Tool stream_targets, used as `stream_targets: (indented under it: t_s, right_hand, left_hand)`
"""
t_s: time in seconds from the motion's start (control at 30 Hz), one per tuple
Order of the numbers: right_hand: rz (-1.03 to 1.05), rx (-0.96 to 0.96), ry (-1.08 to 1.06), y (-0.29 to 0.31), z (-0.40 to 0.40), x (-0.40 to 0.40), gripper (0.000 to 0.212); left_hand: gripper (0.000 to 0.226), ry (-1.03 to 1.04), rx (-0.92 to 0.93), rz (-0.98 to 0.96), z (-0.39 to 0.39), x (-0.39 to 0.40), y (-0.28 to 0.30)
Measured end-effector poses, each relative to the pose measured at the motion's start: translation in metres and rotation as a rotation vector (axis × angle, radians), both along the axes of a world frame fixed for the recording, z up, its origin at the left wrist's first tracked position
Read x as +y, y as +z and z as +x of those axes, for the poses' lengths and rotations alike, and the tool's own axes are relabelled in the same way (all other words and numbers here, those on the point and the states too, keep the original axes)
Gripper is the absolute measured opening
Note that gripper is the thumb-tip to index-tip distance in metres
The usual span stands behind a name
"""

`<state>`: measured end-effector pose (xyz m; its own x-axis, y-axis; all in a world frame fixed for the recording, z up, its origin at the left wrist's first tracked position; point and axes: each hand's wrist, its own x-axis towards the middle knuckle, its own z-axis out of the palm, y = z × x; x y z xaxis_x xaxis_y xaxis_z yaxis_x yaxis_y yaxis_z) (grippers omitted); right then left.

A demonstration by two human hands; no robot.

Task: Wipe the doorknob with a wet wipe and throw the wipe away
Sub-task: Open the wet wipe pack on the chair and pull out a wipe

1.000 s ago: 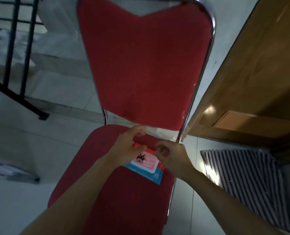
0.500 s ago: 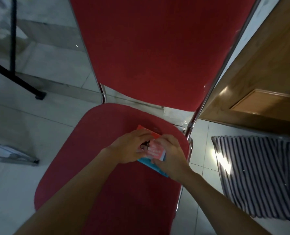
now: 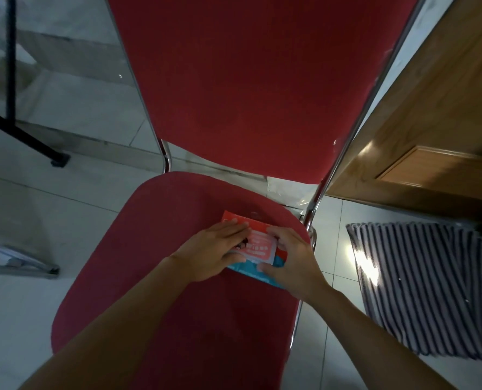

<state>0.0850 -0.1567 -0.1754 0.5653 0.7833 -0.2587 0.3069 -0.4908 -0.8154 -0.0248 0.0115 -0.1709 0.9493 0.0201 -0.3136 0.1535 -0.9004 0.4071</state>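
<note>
A red, white and blue wet wipe pack (image 3: 258, 247) lies flat on the red chair seat (image 3: 161, 249), near its back right corner. My left hand (image 3: 210, 253) rests palm down on the pack's left side, fingers pressed on its top. My right hand (image 3: 289, 257) holds the pack's right edge, thumb on the blue lower corner and fingers curled at the white label flap. No loose wipe shows. The doorknob is out of view.
The red chair backrest (image 3: 248, 85) with chrome frame rises ahead. A wooden door (image 3: 431, 122) stands at the right. A striped floor mat (image 3: 420, 288) lies on the white tiles at the right. A black metal stand (image 3: 23, 130) stands at the left.
The view has moved closer and lower over the chair. Both hands have settled flat on the pack; my right hand shifted to its right edge and flap.
</note>
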Motion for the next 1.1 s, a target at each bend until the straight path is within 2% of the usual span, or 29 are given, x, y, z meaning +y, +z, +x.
stream_targets:
  t_s: [0.07, 0.2, 0.3, 0.4, 0.5, 0.67, 0.73, 0.87, 0.97, 1.1]
  right_hand:
    - [0.005, 0.004, 0.004, 0.001, 0.0, -0.002, 0.067]
    - [0.036, 0.05, -0.051, -0.002, 0.0, -0.003, 0.069]
    - [0.025, 0.134, -0.123, 0.0, -0.001, -0.002, 0.068]
    - [0.025, 0.161, -0.159, 0.001, -0.004, 0.0, 0.067]
    - [0.021, 0.172, -0.183, 0.001, -0.006, -0.001, 0.066]
    - [0.053, 0.153, -0.17, -0.003, -0.005, -0.002, 0.07]
    - [0.051, 0.147, -0.167, -0.004, -0.004, -0.002, 0.074]
    - [0.006, 0.109, -0.136, -0.003, -0.004, -0.002, 0.08]
    - [0.006, -0.064, -0.115, -0.002, -0.007, -0.001, 0.082]
    - [0.108, -0.369, -0.103, 0.003, -0.012, 0.012, 0.043]
  left_hand:
    - [0.073, 0.08, -0.036, -0.054, 0.002, -0.005, 0.004]
    - [0.044, 0.357, -0.175, -0.162, 0.015, -0.013, 0.013]
    - [0.038, 0.701, -0.295, -0.27, 0.026, -0.016, 0.011]
    - [0.026, 0.968, -0.46, -0.236, 0.034, -0.024, 0.011]
    - [0.013, 0.931, -0.474, -0.183, 0.034, -0.038, 0.009]
    - [0.078, 0.78, -0.233, -0.239, 0.026, -0.049, -0.001]
    - [0.087, 0.762, -0.177, -0.22, 0.027, -0.049, -0.002]
    - [0.066, 0.742, -0.253, -0.217, 0.025, -0.043, 0.0]
    - [0.056, 0.674, -0.325, -0.231, 0.017, -0.028, 0.0]
    - [0.056, 0.593, -0.339, -0.253, 0.011, -0.015, -0.004]
